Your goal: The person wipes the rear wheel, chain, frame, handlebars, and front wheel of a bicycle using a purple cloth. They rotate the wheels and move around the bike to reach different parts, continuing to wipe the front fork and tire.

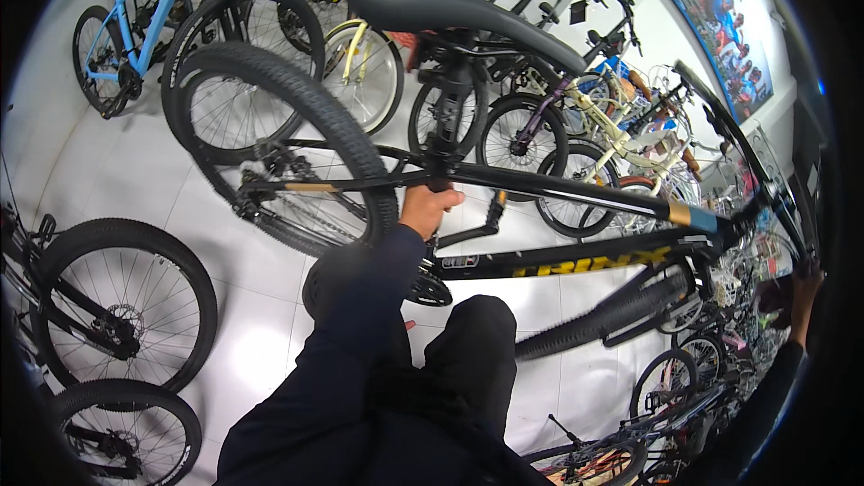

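A black mountain bike (576, 187) with gold and blue-grey bands on its frame spans the view in front of me. My left hand (430, 210) is closed around its frame just below the seat post (443, 112). Above that hand sits the dark grey saddle (441, 4). At the far right edge, my right hand (805, 299) is wrapped round the end of the handlebar (754, 157); its fingers are partly lost in the dark rim. The knobby rear wheel (355, 148) is to the left, and the front wheel (621, 310) is turned at lower right.
Two bicycle wheels (193, 283) stand close at my left. A blue bicycle (148, 31) is at the back left. Cream bicycles (621, 139) and others crowd the back and right. More bikes lie along the lower right (594, 459). The floor (256, 333) is pale tile.
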The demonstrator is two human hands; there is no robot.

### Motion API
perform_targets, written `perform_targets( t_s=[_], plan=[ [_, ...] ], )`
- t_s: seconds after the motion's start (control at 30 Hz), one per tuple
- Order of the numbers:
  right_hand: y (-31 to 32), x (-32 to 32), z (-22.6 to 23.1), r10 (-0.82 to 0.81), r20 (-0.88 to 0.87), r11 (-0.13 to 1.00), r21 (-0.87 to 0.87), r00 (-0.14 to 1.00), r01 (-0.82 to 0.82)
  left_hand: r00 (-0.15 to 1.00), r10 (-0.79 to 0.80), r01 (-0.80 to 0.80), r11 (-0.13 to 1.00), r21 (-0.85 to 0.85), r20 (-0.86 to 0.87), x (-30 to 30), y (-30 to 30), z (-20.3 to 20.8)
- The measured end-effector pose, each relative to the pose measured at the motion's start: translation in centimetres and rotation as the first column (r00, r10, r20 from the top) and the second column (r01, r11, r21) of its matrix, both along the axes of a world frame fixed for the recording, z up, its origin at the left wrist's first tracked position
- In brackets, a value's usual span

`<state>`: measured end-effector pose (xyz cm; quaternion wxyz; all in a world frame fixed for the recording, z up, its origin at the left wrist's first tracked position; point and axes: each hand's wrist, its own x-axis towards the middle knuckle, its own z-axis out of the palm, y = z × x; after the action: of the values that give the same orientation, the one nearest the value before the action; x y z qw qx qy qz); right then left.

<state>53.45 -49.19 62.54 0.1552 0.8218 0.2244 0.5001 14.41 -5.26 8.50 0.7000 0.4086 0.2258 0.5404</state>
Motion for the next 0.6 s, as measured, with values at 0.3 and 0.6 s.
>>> perform_targets(
  t_s=[0.3, 0.6],
  plan=[
    [8.9, -3.5, -9.9, 0.008, -0.113, 0.985, 0.173, 0.994, 0.012, 0.947, 0.094, -0.104, 0.994, -0.015, -0.308, -2.3, 3.2, -1.1],
    [17.1, -6.4, -11.7, 0.117, 0.024, 0.993, 0.006, 0.993, -0.118, 0.89, 0.356, -0.358, 0.933, 0.047, -0.286, -4.1, 9.0, -4.5]
  ],
)
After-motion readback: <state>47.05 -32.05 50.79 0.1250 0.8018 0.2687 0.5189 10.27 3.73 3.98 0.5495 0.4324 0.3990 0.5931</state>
